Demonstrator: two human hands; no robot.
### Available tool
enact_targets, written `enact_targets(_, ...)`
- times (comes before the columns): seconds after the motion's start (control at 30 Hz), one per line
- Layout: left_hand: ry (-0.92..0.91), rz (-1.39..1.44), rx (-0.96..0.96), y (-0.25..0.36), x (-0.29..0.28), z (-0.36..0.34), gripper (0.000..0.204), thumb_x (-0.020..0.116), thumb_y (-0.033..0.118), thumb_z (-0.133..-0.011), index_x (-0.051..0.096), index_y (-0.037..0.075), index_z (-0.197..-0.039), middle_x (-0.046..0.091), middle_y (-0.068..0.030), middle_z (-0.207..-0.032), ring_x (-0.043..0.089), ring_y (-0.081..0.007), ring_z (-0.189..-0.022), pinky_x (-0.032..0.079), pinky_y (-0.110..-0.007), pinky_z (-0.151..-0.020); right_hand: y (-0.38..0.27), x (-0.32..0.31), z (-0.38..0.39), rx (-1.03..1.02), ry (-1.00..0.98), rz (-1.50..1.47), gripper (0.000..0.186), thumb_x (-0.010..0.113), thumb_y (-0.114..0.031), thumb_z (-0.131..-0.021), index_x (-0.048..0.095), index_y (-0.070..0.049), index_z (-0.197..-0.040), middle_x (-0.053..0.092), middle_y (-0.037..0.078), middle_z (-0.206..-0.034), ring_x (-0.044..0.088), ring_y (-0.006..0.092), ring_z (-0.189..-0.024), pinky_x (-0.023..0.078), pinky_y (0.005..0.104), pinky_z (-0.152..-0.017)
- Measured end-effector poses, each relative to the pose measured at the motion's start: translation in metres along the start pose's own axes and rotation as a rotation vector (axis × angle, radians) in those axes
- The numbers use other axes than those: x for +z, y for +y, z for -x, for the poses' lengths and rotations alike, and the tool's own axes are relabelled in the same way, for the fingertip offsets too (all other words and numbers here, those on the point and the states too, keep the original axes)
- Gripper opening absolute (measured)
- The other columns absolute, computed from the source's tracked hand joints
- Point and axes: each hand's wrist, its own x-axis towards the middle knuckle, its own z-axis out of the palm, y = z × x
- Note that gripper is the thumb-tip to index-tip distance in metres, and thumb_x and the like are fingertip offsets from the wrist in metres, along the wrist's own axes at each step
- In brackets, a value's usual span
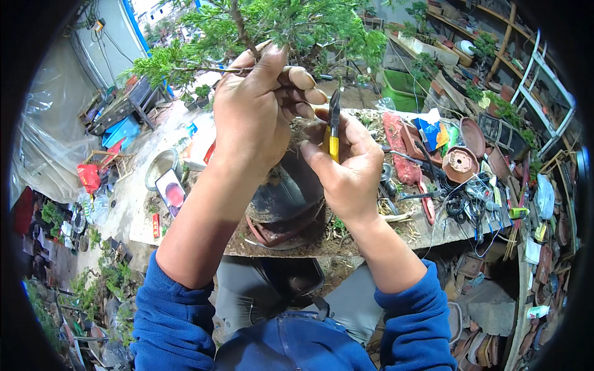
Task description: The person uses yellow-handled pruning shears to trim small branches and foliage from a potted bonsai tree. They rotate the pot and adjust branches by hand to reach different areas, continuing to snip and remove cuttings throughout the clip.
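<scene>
Soil and clippings litter a pale worktable [141,216]. Over it, the left hand [253,117] reaches up among the lower branches of a small conifer [328,31], fingers curled, thumb near a thin branch; whether it pinches that branch I cannot tell. Just beside its fingertips, the right hand [356,164] grasps yellow-handled pliers [334,145], their dark head pointing up. Most of the conifer's foliage spreads beyond both hands, while a black pot [284,191] sits below them, between the forearms. Farther right lie a brown pot [461,174] and tangled cables [473,198]; behind the table stands a green bin [402,93].
</scene>
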Motion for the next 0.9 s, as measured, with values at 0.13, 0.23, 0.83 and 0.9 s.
enact_targets(0.13, -0.036, -0.094, 0.004, 0.0, -0.008, -0.004, 0.012, 0.06, 0.017, -0.105, 0.057, 0.005, -0.104, 0.071, -0.0136, -0.076, 0.072, -0.024, -0.063, 0.053, -0.03, -0.051, -0.002, -0.016, 0.008, 0.043, 0.017, 0.01, 0.047, 0.074, 0.002, -0.087, 0.063, 0.005, -0.132, 0.072, 0.008, -0.109, 0.067, 0.0126, -0.098, 0.055, 0.0287, -0.092)
enact_targets(0.23, -0.08, -0.18, -0.029, 0.009, -0.018, -0.004, 0.015, 0.066, 0.02, -0.103, 0.06, 0.008, -0.107, 0.073, -0.013, -0.078, 0.073, -0.0225, -0.064, 0.052, -0.029, -0.052, -0.004, -0.033, 0.01, 0.108, 0.086, 0.116, 0.05, 0.076, -0.001, -0.087, 0.063, 0.002, -0.135, 0.072, 0.008, -0.109, 0.068, 0.0126, -0.098, 0.057, 0.0284, -0.088)
enact_targets(0.83, -0.005, -1.39, 0.598, -0.042, -0.109, 0.098, 0.038, 0.072, 0.032, -0.095, 0.073, 0.002, -0.12, 0.069, -0.0157, -0.133, 0.052, -0.0431, -0.136, 0.031, -0.053, -0.118, 0.011, -0.096, 0.049, 0.491, 0.213, -0.337, 0.047, 0.07, 0.0, -0.094, 0.054, 0.005, -0.138, 0.071, 0.013, -0.099, 0.073, 0.0225, -0.086, 0.062, 0.036, -0.075)
enact_targets(0.9, -0.011, -1.25, 0.568, -0.048, -0.118, 0.092, 0.033, 0.071, 0.03, -0.096, 0.076, 0.002, -0.113, 0.073, -0.0146, -0.126, 0.054, -0.0426, -0.136, 0.033, -0.052, -0.116, 0.011, -0.092, 0.056, 0.496, 0.211, -0.333, 0.05, 0.072, 0.002, -0.091, 0.053, 0.007, -0.137, 0.069, 0.012, -0.094, 0.072, 0.0201, -0.077, 0.061, 0.0329, -0.067)
